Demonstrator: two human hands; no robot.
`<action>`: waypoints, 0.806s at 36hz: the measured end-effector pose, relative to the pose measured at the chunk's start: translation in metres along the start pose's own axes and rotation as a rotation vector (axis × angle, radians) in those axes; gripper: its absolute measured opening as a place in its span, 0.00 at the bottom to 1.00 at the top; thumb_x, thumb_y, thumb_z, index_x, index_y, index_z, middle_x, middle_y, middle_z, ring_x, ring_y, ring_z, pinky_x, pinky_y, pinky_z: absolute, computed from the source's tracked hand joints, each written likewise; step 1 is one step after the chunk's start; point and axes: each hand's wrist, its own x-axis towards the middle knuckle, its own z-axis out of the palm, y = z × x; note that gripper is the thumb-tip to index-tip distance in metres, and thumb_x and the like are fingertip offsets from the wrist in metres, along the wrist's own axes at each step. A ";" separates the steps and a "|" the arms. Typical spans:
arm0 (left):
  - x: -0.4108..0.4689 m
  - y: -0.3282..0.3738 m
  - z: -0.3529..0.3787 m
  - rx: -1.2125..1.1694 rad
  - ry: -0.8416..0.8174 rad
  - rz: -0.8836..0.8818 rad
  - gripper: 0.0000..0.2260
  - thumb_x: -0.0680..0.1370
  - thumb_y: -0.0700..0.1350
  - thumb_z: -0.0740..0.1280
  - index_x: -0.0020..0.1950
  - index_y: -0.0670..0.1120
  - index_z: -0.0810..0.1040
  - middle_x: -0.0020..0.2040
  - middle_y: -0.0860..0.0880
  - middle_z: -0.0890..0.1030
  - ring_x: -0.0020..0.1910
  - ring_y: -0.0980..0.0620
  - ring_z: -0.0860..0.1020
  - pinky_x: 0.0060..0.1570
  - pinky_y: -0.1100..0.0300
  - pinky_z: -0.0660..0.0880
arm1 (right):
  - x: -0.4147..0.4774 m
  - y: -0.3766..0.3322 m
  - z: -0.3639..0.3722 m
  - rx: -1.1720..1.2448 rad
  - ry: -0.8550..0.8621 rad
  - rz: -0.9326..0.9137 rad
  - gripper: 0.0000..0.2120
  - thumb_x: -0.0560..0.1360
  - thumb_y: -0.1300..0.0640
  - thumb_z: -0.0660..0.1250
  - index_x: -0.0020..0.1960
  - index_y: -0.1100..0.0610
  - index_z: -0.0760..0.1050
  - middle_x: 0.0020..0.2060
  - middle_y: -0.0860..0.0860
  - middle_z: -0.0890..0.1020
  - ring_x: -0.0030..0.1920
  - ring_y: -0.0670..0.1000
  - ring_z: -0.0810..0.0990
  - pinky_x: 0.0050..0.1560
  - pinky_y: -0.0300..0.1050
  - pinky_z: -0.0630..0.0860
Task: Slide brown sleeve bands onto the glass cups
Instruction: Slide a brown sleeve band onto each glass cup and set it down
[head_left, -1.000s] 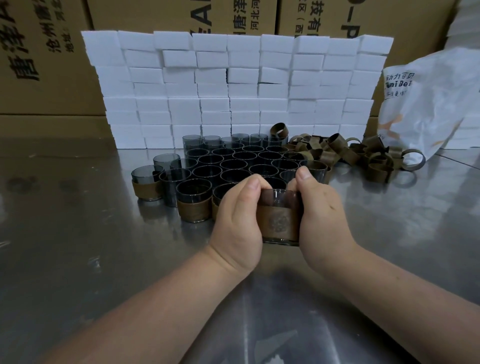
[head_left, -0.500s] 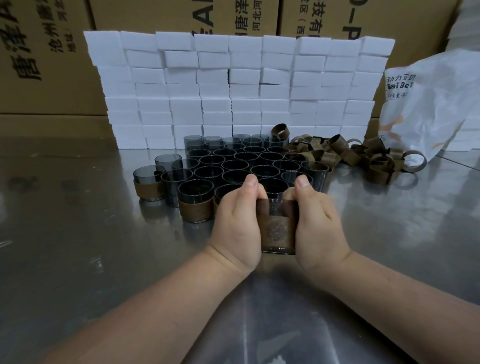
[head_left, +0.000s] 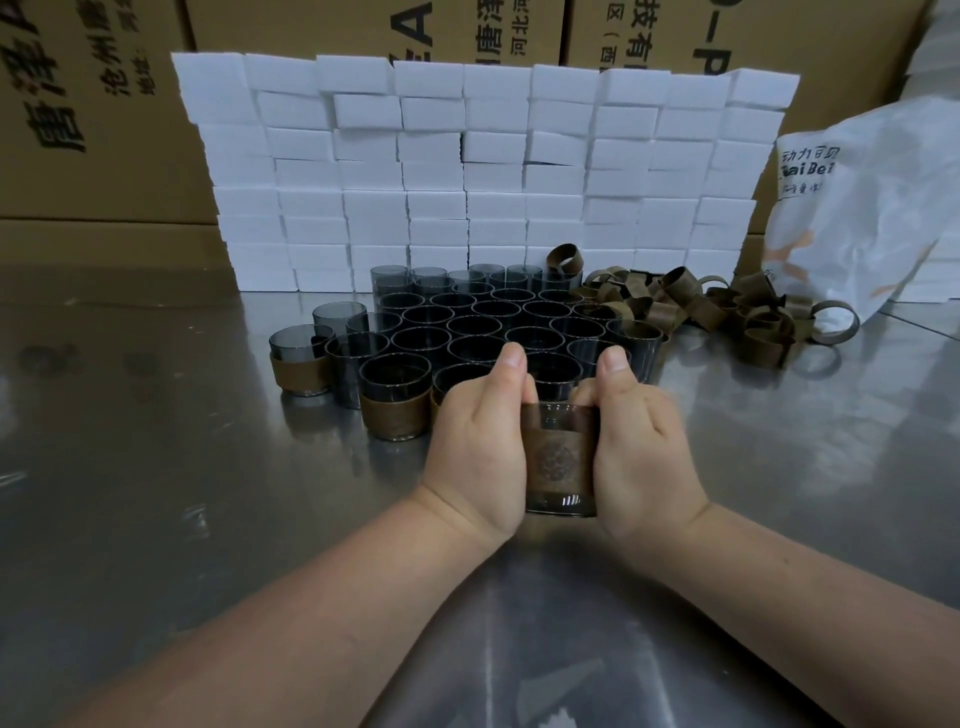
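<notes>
A smoky glass cup (head_left: 560, 505) stands on the steel table, wrapped in a brown sleeve band (head_left: 558, 460) with a round emblem facing me. My left hand (head_left: 480, 447) grips its left side and my right hand (head_left: 641, 447) grips its right side, both thumbs raised over the rim. Behind them a cluster of bare dark glass cups (head_left: 478, 327) fills the middle of the table. Two cups with bands on, one (head_left: 396, 402) near my left hand and one (head_left: 298, 358) further left, stand at the cluster's left edge. A heap of loose brown bands (head_left: 727, 306) lies at the back right.
A wall of white foam blocks (head_left: 483, 171) rises behind the cups, with cardboard boxes (head_left: 93, 104) behind it. A crumpled white plastic bag (head_left: 862, 208) sits at the far right. Bare steel table (head_left: 156, 493) spreads to the left and toward me.
Both hands have kept their grip on the banded cup and brought it slightly lower and nearer to me; the band now sits further down the glass.
</notes>
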 end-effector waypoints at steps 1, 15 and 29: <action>0.000 0.000 0.000 0.009 -0.001 0.004 0.23 0.73 0.57 0.52 0.20 0.49 0.62 0.21 0.55 0.62 0.25 0.55 0.62 0.30 0.59 0.62 | 0.000 0.000 0.000 0.006 0.002 0.000 0.23 0.72 0.44 0.52 0.24 0.57 0.65 0.19 0.47 0.65 0.23 0.44 0.64 0.25 0.37 0.64; -0.001 -0.003 0.001 0.056 0.034 0.030 0.24 0.74 0.57 0.51 0.20 0.49 0.62 0.21 0.55 0.62 0.24 0.56 0.62 0.28 0.62 0.62 | 0.002 0.005 -0.002 -0.060 -0.005 -0.064 0.24 0.73 0.45 0.51 0.26 0.59 0.66 0.20 0.46 0.65 0.23 0.43 0.64 0.26 0.34 0.63; 0.003 -0.007 -0.008 0.281 -0.029 0.260 0.21 0.75 0.58 0.49 0.41 0.50 0.78 0.41 0.51 0.79 0.44 0.56 0.76 0.48 0.62 0.71 | 0.021 0.009 -0.019 -0.152 0.032 -0.139 0.25 0.73 0.46 0.54 0.26 0.63 0.65 0.20 0.45 0.63 0.23 0.43 0.62 0.25 0.35 0.60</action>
